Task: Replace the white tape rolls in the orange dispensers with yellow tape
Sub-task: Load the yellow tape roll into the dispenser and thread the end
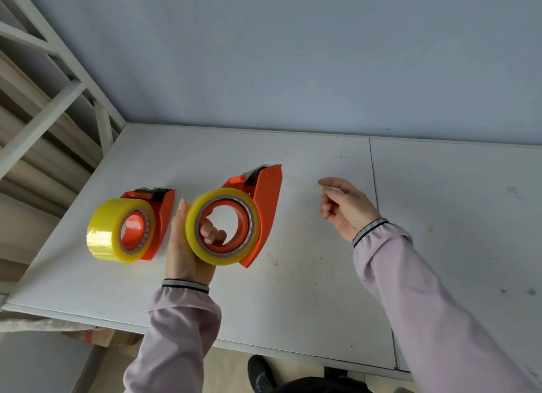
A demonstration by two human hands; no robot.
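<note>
Two orange dispensers are on the white table (308, 290), each loaded with a yellow tape roll. The left dispenser (162, 216) stands by itself with its yellow roll (108, 231) facing me. My left hand (187, 246) grips the second dispenser (265, 205) through the core, fingers showing inside its yellow roll (193, 225). My right hand (346, 208) pinches the free end of a thin, nearly transparent tape strip (302, 184) that stretches from the cutter blade at the dispenser's top toward my fingers. No white roll is in view.
A white metal rack frame (55, 99) stands to the left of the table with shelves behind it. A blue-grey wall runs along the table's far edge. A seam splits the tabletop at right. Below the near edge, a dark shoe (261, 375) rests on the floor.
</note>
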